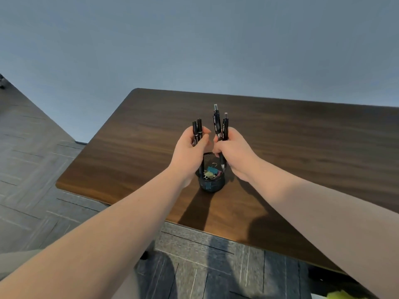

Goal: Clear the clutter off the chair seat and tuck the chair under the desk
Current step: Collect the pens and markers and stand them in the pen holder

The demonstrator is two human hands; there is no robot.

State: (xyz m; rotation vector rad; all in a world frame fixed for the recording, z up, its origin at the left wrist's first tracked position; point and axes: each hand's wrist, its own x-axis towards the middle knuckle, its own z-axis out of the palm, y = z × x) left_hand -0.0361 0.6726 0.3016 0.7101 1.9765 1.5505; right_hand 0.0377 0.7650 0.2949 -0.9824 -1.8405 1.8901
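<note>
A black mesh pen cup (212, 184) stands on the dark wooden desk (302, 147), near its front edge. Coloured binder clips (212, 172) lie in its bottom. My left hand (190, 152) is closed around two black pens (197, 131), held upright with their lower ends reaching into the cup. My right hand (234, 155) grips two black click pens (220, 126), also upright, tips just inside the cup's rim. Both hands sit directly above the cup, close together. The chair is not in view.
A grey-blue wall rises behind the desk. Grey carpet tiles (36, 180) cover the floor to the left and below the desk's front edge. A dark object and something yellow-green (336, 295) show at the bottom right corner.
</note>
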